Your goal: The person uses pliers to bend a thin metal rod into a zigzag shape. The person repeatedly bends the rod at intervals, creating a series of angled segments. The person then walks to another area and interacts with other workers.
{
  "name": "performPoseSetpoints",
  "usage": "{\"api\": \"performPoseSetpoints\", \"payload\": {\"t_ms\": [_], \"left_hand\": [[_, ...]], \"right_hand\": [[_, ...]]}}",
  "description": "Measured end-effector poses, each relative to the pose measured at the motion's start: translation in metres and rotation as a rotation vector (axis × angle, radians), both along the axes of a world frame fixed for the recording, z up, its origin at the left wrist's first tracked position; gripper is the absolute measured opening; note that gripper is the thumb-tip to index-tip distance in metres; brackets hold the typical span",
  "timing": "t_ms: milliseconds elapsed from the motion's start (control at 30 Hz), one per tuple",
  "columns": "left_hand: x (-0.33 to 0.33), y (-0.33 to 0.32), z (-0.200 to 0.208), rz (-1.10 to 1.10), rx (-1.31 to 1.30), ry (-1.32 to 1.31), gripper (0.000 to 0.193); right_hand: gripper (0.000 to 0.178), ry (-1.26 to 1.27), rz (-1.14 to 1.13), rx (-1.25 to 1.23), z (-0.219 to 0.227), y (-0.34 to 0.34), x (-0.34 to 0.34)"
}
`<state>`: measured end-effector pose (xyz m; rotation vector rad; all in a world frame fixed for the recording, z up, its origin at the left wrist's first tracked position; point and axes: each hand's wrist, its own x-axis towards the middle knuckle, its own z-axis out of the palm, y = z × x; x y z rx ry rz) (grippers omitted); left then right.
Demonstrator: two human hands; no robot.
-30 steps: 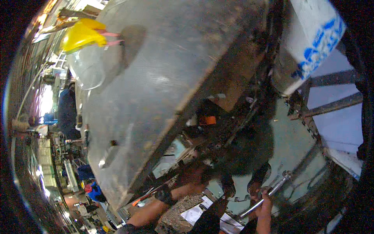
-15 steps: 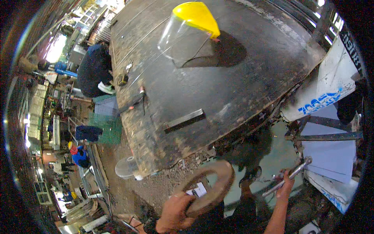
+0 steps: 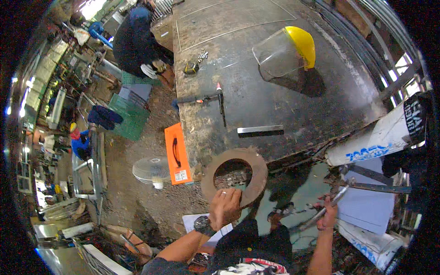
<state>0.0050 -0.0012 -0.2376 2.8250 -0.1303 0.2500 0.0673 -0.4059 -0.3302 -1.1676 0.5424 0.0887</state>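
My left hand (image 3: 225,206), with a dark watch at the wrist, is closed on the near rim of a flat, brown-grey metal ring (image 3: 208,181). The ring overlaps the near corner of the dark worktable (image 3: 197,137) in view; whether it rests there I cannot tell. Over to the right, my right hand (image 3: 328,213) is wrapped round a long silver wrench (image 3: 340,196), which slants up to the right beside a metal frame. Its lower end is blurred.
On the table lie a face shield (image 3: 305,48) with a yellow top, a short metal bar (image 3: 260,129), a welding electrode holder (image 3: 201,98) and a tape measure (image 3: 190,68). An orange case (image 3: 176,153) and a fan (image 3: 151,170) flank its left corner. A person (image 3: 133,43) bends at far left; a white drum (image 3: 371,137) lies right.
The view has shifted. The ring has gone from tilted and blurred to facing up over the table corner, my left hand still on it. The orange case now shows. My right hand keeps the wrench.
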Motion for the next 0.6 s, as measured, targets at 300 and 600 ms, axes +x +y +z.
{"api": "performPoseSetpoints", "payload": {"t_ms": [300,600], "left_hand": [[-0.04,0.044,-0.125,-0.206,0.242,0.153,0.06],[0.037,0.097,-0.124,-0.024,0.22,-0.244,0.068]], "right_hand": [[0.028,-0.015,0.302,0.063,0.088,0.095,0.003],[0.024,0.097,0.64,0.14,0.103,0.176,0.029]]}}
